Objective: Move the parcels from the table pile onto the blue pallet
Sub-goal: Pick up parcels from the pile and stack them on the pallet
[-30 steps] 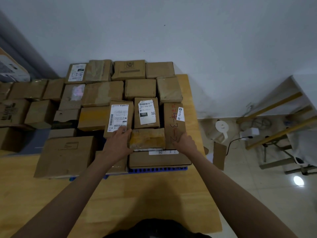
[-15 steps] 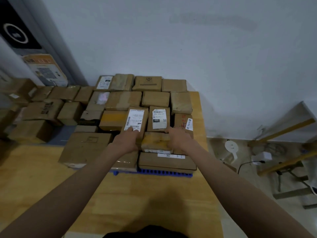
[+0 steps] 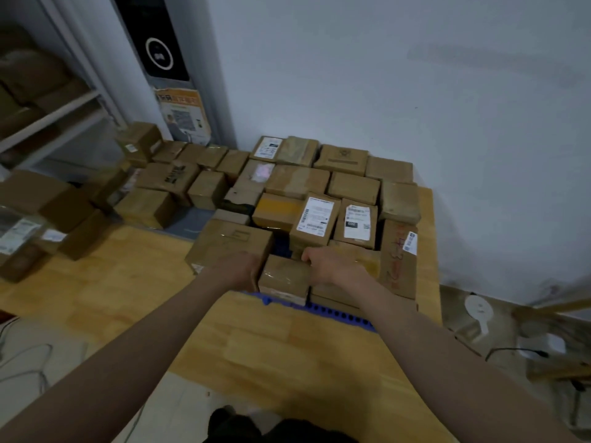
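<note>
At centre frame, left hand [image 3: 238, 271] & right hand [image 3: 329, 263] clasp a small parcel [image 3: 284, 276] w/ firm grip; should seat it flush on blue pallet [image 3: 339, 313], edges squared.

Taped brown parcel [image 3: 284, 278] upright at blue pallet [image 3: 339, 313] front edge

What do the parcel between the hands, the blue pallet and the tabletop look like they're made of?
Small parcel: brown corrugated cardboard, wrapped in glossy clear tape that catches the light. Blue pallet: looks like moulded plastic, with a row of slots along its edge. Tabletop: light wood, probably jointed blocks, smooth finish.
</note>
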{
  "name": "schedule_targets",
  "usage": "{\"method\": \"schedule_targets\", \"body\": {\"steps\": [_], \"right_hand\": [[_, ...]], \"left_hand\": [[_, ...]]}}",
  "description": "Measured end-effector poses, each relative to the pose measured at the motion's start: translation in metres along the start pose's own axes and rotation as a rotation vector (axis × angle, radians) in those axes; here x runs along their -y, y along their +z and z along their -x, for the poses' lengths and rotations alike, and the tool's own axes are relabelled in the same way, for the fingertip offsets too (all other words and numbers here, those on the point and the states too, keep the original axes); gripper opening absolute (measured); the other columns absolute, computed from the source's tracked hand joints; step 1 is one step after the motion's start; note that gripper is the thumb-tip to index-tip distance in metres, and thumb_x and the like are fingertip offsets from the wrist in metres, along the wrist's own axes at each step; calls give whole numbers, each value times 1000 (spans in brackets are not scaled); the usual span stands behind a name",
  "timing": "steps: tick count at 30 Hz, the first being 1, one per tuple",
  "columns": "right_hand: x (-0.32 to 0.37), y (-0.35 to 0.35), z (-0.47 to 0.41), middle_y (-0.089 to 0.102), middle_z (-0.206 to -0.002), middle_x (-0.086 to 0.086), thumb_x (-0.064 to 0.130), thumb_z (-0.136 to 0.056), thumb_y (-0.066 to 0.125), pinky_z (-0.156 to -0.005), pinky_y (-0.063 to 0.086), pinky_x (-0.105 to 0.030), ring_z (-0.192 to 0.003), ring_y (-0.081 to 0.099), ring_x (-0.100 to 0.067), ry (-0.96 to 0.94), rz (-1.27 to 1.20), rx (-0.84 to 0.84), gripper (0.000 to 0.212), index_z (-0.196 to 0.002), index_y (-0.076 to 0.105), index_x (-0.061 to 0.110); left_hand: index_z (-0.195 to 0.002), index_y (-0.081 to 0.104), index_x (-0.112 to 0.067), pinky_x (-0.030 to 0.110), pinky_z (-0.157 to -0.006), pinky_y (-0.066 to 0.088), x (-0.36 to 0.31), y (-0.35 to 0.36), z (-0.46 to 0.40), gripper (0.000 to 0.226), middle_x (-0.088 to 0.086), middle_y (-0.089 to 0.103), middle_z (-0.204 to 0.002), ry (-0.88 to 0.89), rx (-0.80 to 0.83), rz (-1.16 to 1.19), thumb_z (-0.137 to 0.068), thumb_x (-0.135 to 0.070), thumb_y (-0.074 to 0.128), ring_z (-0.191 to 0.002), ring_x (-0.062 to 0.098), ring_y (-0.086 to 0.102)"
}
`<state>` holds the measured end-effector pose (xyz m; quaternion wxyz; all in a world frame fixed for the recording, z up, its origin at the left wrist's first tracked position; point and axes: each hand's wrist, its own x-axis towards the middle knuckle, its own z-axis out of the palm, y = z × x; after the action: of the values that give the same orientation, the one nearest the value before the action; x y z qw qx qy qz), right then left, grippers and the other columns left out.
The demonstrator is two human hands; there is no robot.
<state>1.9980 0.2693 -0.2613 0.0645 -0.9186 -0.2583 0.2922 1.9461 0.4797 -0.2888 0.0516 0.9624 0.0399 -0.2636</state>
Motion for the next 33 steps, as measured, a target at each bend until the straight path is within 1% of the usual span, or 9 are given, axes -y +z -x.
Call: {"method": "schedule_targets", "body": {"steps": [2, 4, 7, 11, 14, 20, 23, 27, 33], "right_hand": [[19, 2, -6, 58, -122, -7, 14, -87, 63, -87, 55, -38, -103, 59, -23, -1, -14, 16, 49, -134, 47, 18], [42, 4, -13, 57, -123, -7, 15, -87, 64, -83, 54, -36, -103, 59, -23, 3, -11, 20, 53, -136, 45, 20], [82, 9, -27, 57, -122, -7, 17, -88, 63, -78, 52, -34, -101, 59, -24, 10, 0, 5, 47, -132, 48, 19], [143, 18, -47, 54, -130, -8, 18, -89, 61, -87, 54, -37, -109, 57, -25, 24, 5, 41, 55, -141, 44, 15], [191, 23, -67, 51, -136, -6, 28, -92, 61, -88, 51, -34, -116, 54, -24, 8, 4, 77, 60, -146, 39, 16], [267, 27, -98, 57, -120, -3, 32, -90, 62, -74, 45, -32, -108, 55, -24, -37, 32, 44, 43, -129, 54, 16], [291, 22, -116, 56, -118, -4, 32, -89, 64, -76, 46, -33, -105, 54, -24, -44, 30, 48, 39, -124, 54, 17], [309, 12, -139, 53, -133, -4, 32, -89, 64, -92, 50, -36, -115, 55, -22, -34, -9, 63, 54, -139, 46, 21], [319, -3, -185, 47, -144, -4, 30, -91, 62, -93, 45, -31, -125, 50, -22, -85, -71, 67, 56, -143, 44, 19]], "left_hand": [[-131, 49, -19, 34, -87, 50, 19, 2, 4, 53, 6, 51, -132, -28, 2, 44, -84, -24, 73, -114, 24, 54], [-132, 47, -21, 33, -84, 50, 40, 3, 8, 54, 5, 50, -133, -29, 0, 71, -84, -24, 73, -113, 23, 53], [-132, 47, -23, 31, -76, 44, 77, 2, 16, 55, 3, 52, -130, -15, -2, 46, -84, -31, 72, -111, 23, 54], [-128, 48, -26, 32, -76, 44, 137, 3, 27, 51, 1, 54, -126, -21, 0, -7, -84, -39, 71, -107, 22, 56], [-132, 48, -27, 34, -85, 48, 185, 2, 35, 55, 0, 53, -130, -32, 6, 5, -84, -41, 71, -113, 21, 55], [-136, 46, -27, 35, -89, 46, 271, -2, 58, 59, 0, 52, -135, -66, 21, 44, -85, -41, 70, -120, 22, 53], [-136, 46, -27, 36, -91, 47, 299, -9, 61, 58, 1, 51, -135, -81, 8, 63, -85, -41, 70, -120, 23, 53], [-136, 46, -28, 36, -91, 48, 323, -17, 52, 58, 1, 51, -135, -101, -7, 94, -85, -42, 70, -119, 22, 53], [-136, 47, -27, 36, -92, 46, 347, -27, 31, 57, 1, 51, -135, -141, 15, 108, -85, -43, 69, -119, 22, 53]]}}
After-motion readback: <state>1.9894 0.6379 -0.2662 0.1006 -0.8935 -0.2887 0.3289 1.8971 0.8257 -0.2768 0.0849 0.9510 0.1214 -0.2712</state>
